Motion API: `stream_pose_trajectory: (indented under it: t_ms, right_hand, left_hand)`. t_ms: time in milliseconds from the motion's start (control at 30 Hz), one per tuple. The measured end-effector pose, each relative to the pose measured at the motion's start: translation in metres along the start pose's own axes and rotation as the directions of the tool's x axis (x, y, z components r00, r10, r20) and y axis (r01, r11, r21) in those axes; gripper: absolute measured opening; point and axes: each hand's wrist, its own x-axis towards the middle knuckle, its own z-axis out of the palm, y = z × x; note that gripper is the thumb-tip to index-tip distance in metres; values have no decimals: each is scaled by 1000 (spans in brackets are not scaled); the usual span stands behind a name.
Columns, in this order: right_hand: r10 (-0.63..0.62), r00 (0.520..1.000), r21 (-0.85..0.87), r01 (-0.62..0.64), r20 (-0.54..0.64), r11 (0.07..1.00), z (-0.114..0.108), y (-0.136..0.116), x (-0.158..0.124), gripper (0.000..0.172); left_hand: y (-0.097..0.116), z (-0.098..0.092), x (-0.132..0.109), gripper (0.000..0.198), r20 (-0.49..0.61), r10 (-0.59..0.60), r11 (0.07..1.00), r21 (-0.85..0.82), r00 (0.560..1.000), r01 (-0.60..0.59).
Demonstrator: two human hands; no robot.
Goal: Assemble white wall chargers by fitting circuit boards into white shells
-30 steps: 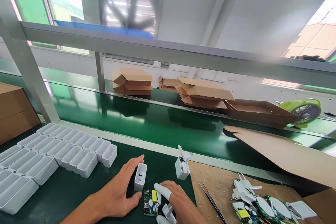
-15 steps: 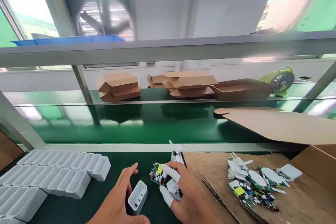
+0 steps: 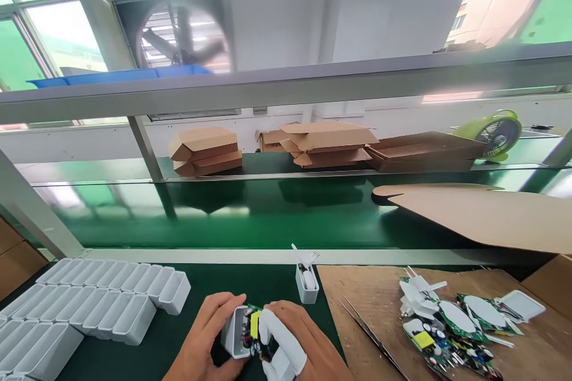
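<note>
My left hand grips a white plastic charger case tilted on its side, its open end turned to the right. Pinched in my right hand is a small circuit board with a yellow component. The board's near end is at the mouth of the case; how far inside it reaches I cannot tell. White finger cots cover fingers of my right hand and hide part of the board. Behind my hands stands a small white case with white pronged parts in it.
Rows of open white cases stand at left. At right, tweezers and a pile of circuit boards lie on a brown board. Beyond are a green conveyor belt, a cardboard sheet and cardboard boxes.
My left hand has taken hold of the case and tipped it to face right. My right hand has brought the circuit board down to the case's opening. The view has shifted slightly.
</note>
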Motion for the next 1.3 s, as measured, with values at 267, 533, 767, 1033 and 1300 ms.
stream_pose_trajectory:
  t_ms: [267,533,767,1033,1300]
  right_hand:
    - [45,986,21,-49,163,999,-13,-13,6,81]
    - [40,988,-16,-38,149,999,-18,-17,12,86]
    - [30,996,-33,-28,80,999,-17,-20,17,89]
    - [55,993,-6,-54,104,999,-17,-24,16,86]
    - [68,992,13,-70,103,997,-17,-23,16,85]
  left_hand:
    - [6,1,0,67,-12,64,998,7,998,-63]
    - [7,2,0,68,7,78,997,7,997,-78]
    - [6,6,0,69,11,65,998,-7,998,-65]
    - [16,-1,4,80,54,75,997,10,996,-75]
    - [15,0,3,81,58,71,998,-2,996,-71]
